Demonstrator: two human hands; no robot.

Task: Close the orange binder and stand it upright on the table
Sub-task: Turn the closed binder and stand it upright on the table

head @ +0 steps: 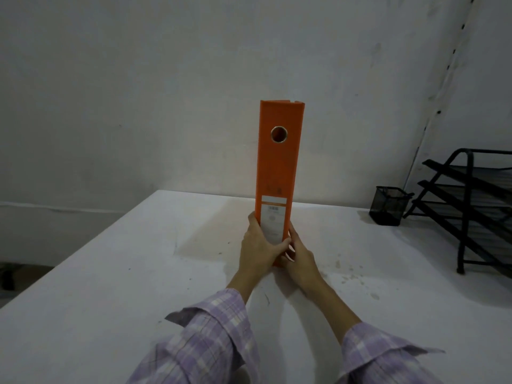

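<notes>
The orange binder (279,167) is closed and stands upright on the white table (138,286), its spine facing me with a round metal-rimmed hole near the top and a white label low down. My left hand (259,245) wraps the lower left edge, its thumb lying across the label. On the lower right side my right hand (299,254) grips the binder close to its base. Both hands hide the bottom of the spine.
A black mesh pen cup (389,205) stands at the back right of the table. Beside it, a black tiered wire tray rack (471,206) fills the right edge. A pale wall rises right behind the table.
</notes>
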